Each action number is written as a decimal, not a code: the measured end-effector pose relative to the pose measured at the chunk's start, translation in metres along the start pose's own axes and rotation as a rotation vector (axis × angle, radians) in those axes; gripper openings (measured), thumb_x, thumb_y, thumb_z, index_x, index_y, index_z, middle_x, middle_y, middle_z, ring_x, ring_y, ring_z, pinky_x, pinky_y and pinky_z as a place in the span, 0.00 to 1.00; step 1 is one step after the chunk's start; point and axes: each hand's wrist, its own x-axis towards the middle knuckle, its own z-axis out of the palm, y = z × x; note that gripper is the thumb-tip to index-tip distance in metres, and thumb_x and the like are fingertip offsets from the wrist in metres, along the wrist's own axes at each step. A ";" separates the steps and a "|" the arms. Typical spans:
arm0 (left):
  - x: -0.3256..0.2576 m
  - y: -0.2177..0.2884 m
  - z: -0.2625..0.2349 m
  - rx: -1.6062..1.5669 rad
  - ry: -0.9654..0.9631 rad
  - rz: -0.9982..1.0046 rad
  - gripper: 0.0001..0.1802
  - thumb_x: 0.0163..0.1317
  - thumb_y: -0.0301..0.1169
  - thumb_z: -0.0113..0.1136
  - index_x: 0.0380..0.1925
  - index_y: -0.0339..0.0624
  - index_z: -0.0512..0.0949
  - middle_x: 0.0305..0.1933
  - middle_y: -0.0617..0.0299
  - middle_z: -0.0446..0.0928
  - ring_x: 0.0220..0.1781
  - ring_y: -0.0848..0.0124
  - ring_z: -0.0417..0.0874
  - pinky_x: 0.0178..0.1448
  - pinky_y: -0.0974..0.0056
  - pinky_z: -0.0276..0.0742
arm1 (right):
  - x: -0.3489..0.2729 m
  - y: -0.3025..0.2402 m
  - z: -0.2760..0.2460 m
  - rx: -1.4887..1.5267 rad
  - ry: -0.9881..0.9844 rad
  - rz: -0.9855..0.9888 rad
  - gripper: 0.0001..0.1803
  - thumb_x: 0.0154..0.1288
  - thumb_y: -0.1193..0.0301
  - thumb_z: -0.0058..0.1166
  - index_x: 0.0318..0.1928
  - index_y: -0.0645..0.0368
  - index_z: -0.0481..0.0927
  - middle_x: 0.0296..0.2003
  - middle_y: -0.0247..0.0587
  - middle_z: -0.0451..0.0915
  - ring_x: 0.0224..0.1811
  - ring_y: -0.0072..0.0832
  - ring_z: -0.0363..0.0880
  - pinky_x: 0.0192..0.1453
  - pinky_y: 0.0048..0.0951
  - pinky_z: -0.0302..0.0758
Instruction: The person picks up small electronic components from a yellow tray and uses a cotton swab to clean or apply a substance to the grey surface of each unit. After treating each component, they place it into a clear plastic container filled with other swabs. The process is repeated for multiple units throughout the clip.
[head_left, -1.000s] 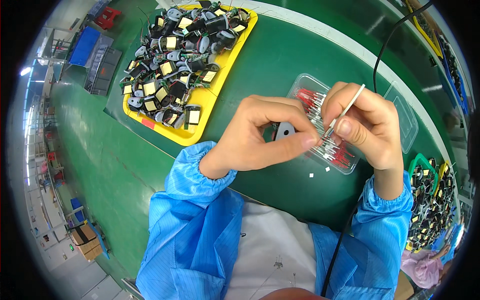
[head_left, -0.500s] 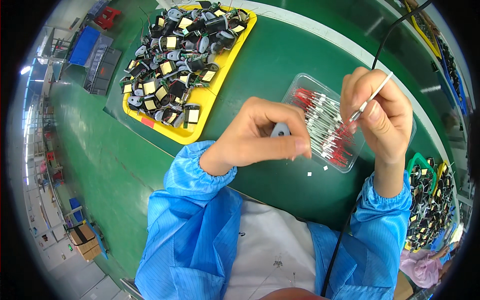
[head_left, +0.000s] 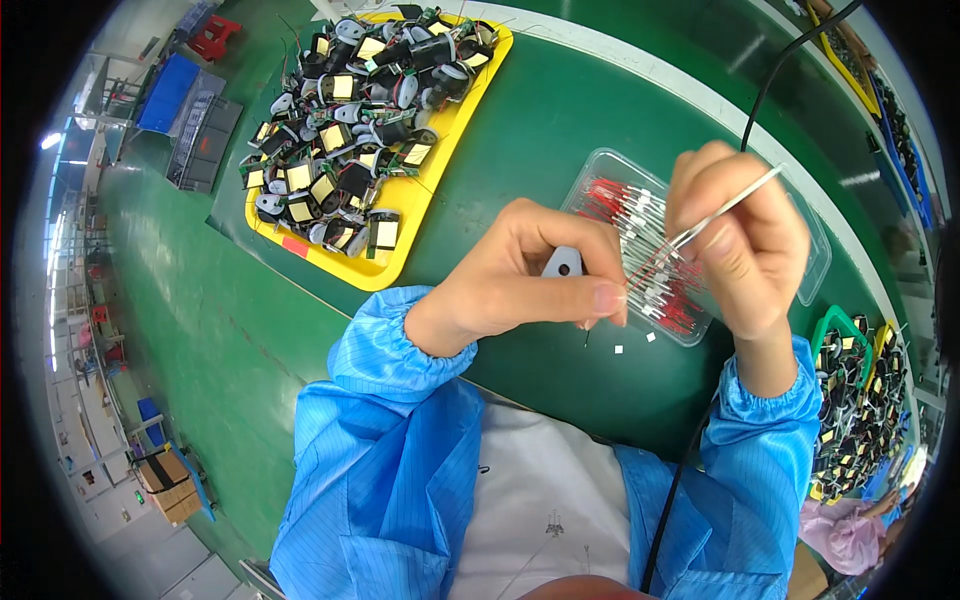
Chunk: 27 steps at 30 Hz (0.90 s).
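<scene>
My left hand (head_left: 505,275) is closed around a small device with a grey rounded end (head_left: 563,262) that has a dark hole; the rest of it is hidden in the fingers. My right hand (head_left: 745,240) pinches a thin pale wire lead (head_left: 735,202) between thumb and fingers. One end of the lead sticks up to the right, and the other points toward my left fingertips. Under both hands lies a clear plastic box (head_left: 603,158) of similar leads (head_left: 640,225) with red ends and white connectors, partly covered by my right hand.
At the upper left of the green table (head_left: 530,110), a yellow tray (head_left: 405,235) is heaped with small black and grey devices. Two small white squares (head_left: 619,349) lie near the box. A black cable (head_left: 768,85) hangs at the right. More filled trays (head_left: 850,400) stand at right.
My right hand has shifted slightly left and down, bringing the lead's lower end close to my left fingertips. The lead is tilted flatter. My left hand has barely moved.
</scene>
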 end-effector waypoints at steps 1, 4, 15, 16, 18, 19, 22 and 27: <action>-0.001 -0.003 -0.001 -0.054 -0.011 0.001 0.10 0.56 0.29 0.60 0.20 0.36 0.77 0.22 0.56 0.76 0.26 0.71 0.73 0.33 0.67 0.65 | -0.002 0.000 -0.005 0.042 0.112 0.037 0.10 0.69 0.71 0.48 0.41 0.68 0.74 0.33 0.41 0.73 0.29 0.17 0.68 0.31 0.18 0.66; -0.002 -0.010 0.001 -0.110 0.057 0.025 0.11 0.59 0.32 0.59 0.22 0.35 0.76 0.23 0.56 0.75 0.26 0.71 0.71 0.32 0.67 0.65 | 0.007 -0.004 -0.021 0.002 0.199 -0.080 0.12 0.71 0.68 0.46 0.43 0.67 0.73 0.31 0.38 0.72 0.25 0.15 0.66 0.28 0.17 0.63; 0.004 -0.016 -0.007 0.363 0.215 0.514 0.24 0.57 0.33 0.66 0.48 0.35 0.67 0.46 0.52 0.70 0.48 0.66 0.76 0.52 0.62 0.74 | 0.003 -0.031 -0.002 -0.490 0.075 -0.178 0.12 0.67 0.66 0.52 0.40 0.65 0.73 0.33 0.44 0.72 0.29 0.25 0.67 0.29 0.21 0.64; 0.005 -0.017 -0.009 0.483 0.210 0.572 0.24 0.55 0.31 0.68 0.48 0.35 0.67 0.46 0.52 0.70 0.48 0.66 0.76 0.53 0.62 0.74 | 0.002 -0.031 0.000 -0.514 0.077 -0.191 0.12 0.66 0.67 0.52 0.40 0.65 0.73 0.33 0.45 0.72 0.29 0.26 0.67 0.30 0.22 0.65; 0.005 -0.019 -0.014 0.525 0.176 0.613 0.26 0.52 0.26 0.70 0.48 0.36 0.68 0.47 0.51 0.70 0.49 0.65 0.76 0.52 0.62 0.75 | -0.001 -0.031 0.004 -0.561 0.081 -0.214 0.12 0.65 0.68 0.53 0.39 0.66 0.73 0.32 0.46 0.73 0.30 0.28 0.68 0.32 0.24 0.66; 0.005 -0.020 -0.014 0.533 0.178 0.625 0.26 0.51 0.25 0.71 0.47 0.36 0.68 0.47 0.51 0.70 0.49 0.65 0.76 0.52 0.62 0.75 | -0.001 -0.030 0.005 -0.585 0.070 -0.232 0.12 0.65 0.68 0.54 0.39 0.66 0.73 0.33 0.46 0.73 0.31 0.28 0.68 0.32 0.25 0.66; 0.006 -0.020 -0.014 0.570 0.174 0.645 0.26 0.50 0.24 0.71 0.47 0.36 0.69 0.47 0.51 0.71 0.48 0.65 0.77 0.49 0.64 0.76 | -0.001 -0.029 0.008 -0.597 0.051 -0.241 0.10 0.64 0.71 0.55 0.39 0.66 0.73 0.33 0.47 0.75 0.32 0.30 0.70 0.34 0.28 0.67; 0.006 -0.020 -0.013 0.586 0.176 0.660 0.26 0.49 0.24 0.72 0.46 0.36 0.69 0.48 0.50 0.71 0.48 0.64 0.77 0.46 0.65 0.77 | -0.001 -0.026 0.008 -0.612 0.043 -0.250 0.10 0.63 0.72 0.55 0.39 0.67 0.74 0.32 0.48 0.76 0.32 0.31 0.71 0.34 0.29 0.67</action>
